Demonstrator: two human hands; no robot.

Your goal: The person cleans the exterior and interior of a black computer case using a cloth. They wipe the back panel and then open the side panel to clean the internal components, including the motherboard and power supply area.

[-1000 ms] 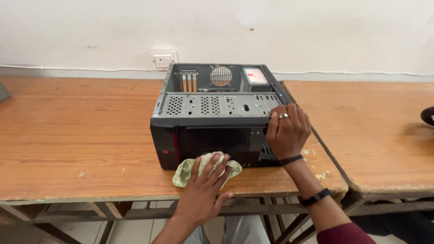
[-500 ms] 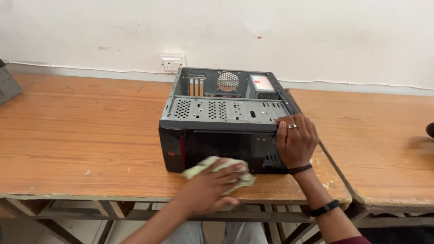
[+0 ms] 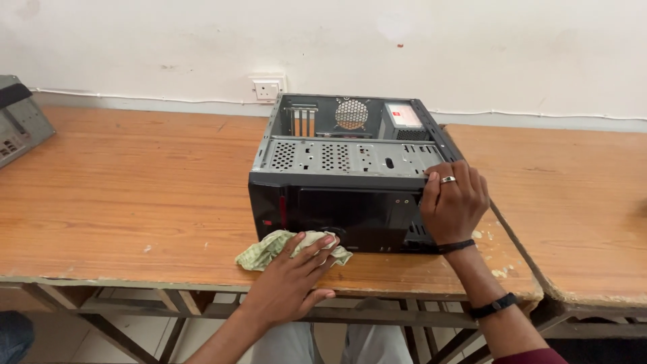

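An open computer case (image 3: 350, 172) is sitting on a wooden worktop (image 3: 128, 195), its black front panel facing the person and its side cover off, so the perforated metal drive bay and the rear fan grille are showing. The left hand (image 3: 290, 280) is lying palm down on a crumpled pale green cloth (image 3: 269, 246), fingers (image 3: 317, 244) stretched out and pressing it against the bottom edge of the front panel, just where panel and worktop are meeting; the fingers are spread flat rather than closing round the cloth. The right hand (image 3: 453, 205) is resting on the case's near right corner, its fingers curling loosely over the top edge and gripping it (a ring is showing on one finger, and dark bands on the wrist and forearm).

A second worktop (image 3: 579, 202) is standing just to the right, edge to edge with the first. A white wall socket (image 3: 267, 88) is sitting behind the case, and part of another grey metal case (image 3: 20, 118) is poking in at the far left. The worktop's front edge near the right hand is looking chipped.
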